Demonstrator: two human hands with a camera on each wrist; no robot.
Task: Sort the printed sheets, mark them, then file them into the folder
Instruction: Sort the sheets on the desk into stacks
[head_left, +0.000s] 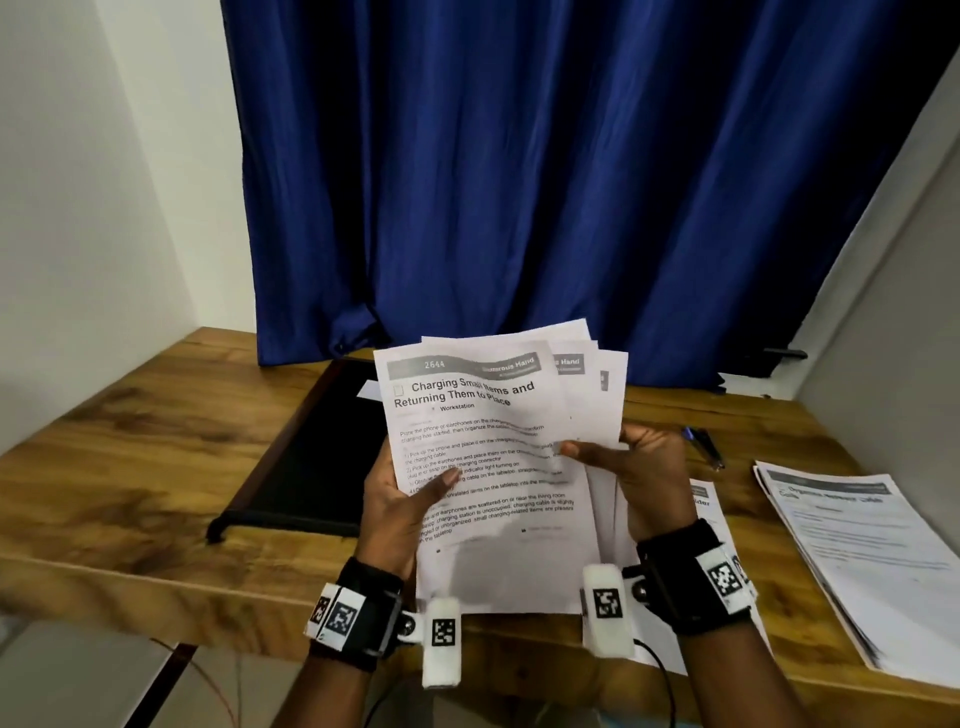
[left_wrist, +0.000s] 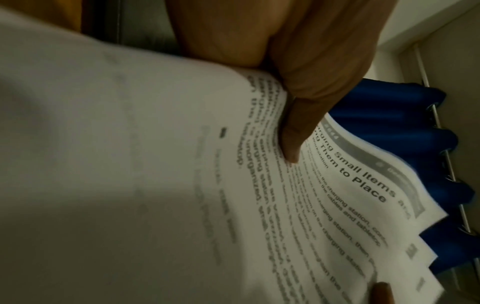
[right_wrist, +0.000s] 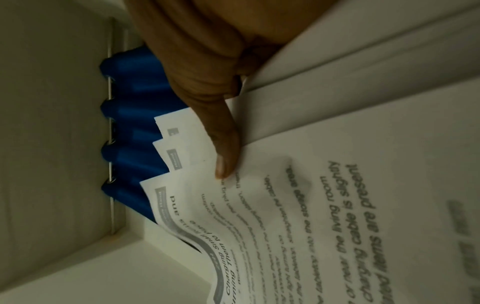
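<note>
Both hands hold a fanned stack of printed sheets (head_left: 493, 441) upright above the wooden table (head_left: 130, 457); the front sheet is headed "Charging Small Items and Returning Them to Place". My left hand (head_left: 405, 493) grips the stack's left edge, thumb (left_wrist: 293, 144) pressed on the front page (left_wrist: 324, 195). My right hand (head_left: 623, 462) pinches the right edge of the sheets (right_wrist: 337, 205), thumb (right_wrist: 226, 156) on top. A black folder (head_left: 311, 447) lies open on the table behind and left of the stack. A blue pen (head_left: 704, 447) lies to the right.
A second pile of printed sheets (head_left: 862, 561) lies at the table's right front. More sheets (head_left: 704, 499) lie flat under my right wrist. A blue curtain (head_left: 519, 182) hangs behind the table; white walls close both sides.
</note>
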